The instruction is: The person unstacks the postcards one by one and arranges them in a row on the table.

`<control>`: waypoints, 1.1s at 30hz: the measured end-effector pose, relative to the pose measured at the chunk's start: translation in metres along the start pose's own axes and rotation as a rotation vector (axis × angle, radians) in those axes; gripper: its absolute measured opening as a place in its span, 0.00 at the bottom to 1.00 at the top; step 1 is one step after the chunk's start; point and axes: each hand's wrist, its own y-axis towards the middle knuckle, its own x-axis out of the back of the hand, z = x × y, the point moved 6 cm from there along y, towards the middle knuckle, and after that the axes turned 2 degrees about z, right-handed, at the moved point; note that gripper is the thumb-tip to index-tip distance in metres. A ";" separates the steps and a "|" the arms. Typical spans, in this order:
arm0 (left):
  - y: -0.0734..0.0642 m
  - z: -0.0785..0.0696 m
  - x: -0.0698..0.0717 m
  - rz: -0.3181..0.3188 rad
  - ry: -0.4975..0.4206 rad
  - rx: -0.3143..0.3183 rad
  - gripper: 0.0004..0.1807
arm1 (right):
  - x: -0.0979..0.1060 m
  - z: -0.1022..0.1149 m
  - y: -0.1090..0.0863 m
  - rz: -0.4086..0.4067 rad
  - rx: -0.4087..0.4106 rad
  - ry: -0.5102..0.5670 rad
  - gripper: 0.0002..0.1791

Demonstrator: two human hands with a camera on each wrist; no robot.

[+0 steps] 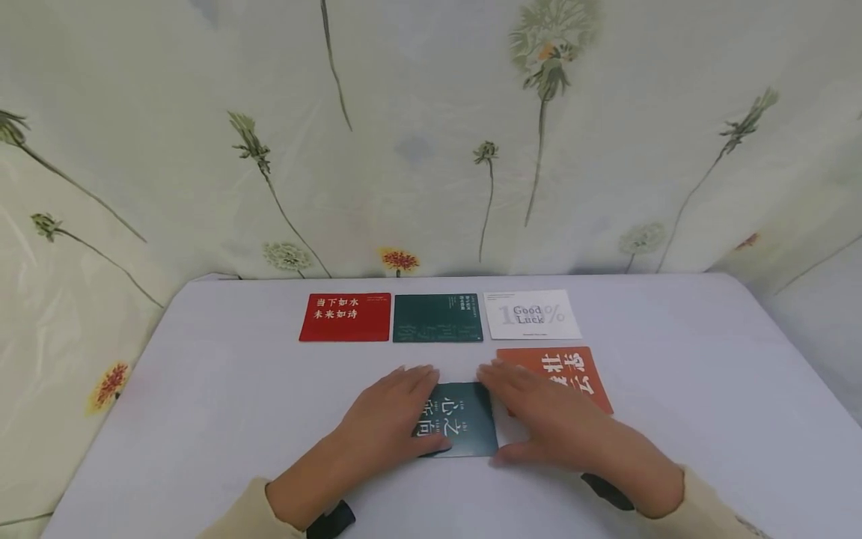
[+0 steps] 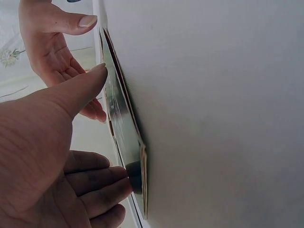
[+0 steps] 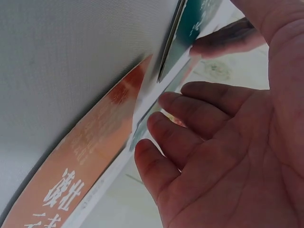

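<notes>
A teal card (image 1: 477, 427) with white characters lies on the white table in front of me, in the head view. My left hand (image 1: 380, 423) covers its left part, thumb over the near side and fingers by the far edge. In the left wrist view the teal card (image 2: 118, 109) looks like a thin layered stack at its edge. At the card's right side is my right hand (image 1: 548, 419), fingers extended and thumb low by the near corner. That hand overlaps an orange card (image 1: 552, 361) with white characters, partly hidden beneath it.
A row of cards lies farther back: a red card (image 1: 345, 329), a dark green card (image 1: 434, 311) and a white "Good Luck" card (image 1: 501, 329). Behind the white table (image 1: 222, 389) hangs a flower-print curtain (image 1: 417, 195).
</notes>
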 end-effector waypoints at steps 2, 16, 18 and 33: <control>-0.002 0.001 0.000 0.002 -0.006 0.005 0.50 | 0.000 0.002 0.000 0.000 0.003 0.006 0.57; -0.020 0.014 -0.004 0.038 -0.039 0.026 0.55 | -0.006 0.009 0.007 0.020 0.015 -0.001 0.57; -0.022 0.015 -0.005 0.042 -0.040 0.023 0.55 | -0.006 0.010 0.008 0.022 0.017 -0.002 0.56; -0.033 0.027 -0.004 0.024 -0.043 0.019 0.54 | -0.009 0.016 0.014 -0.004 0.057 -0.030 0.52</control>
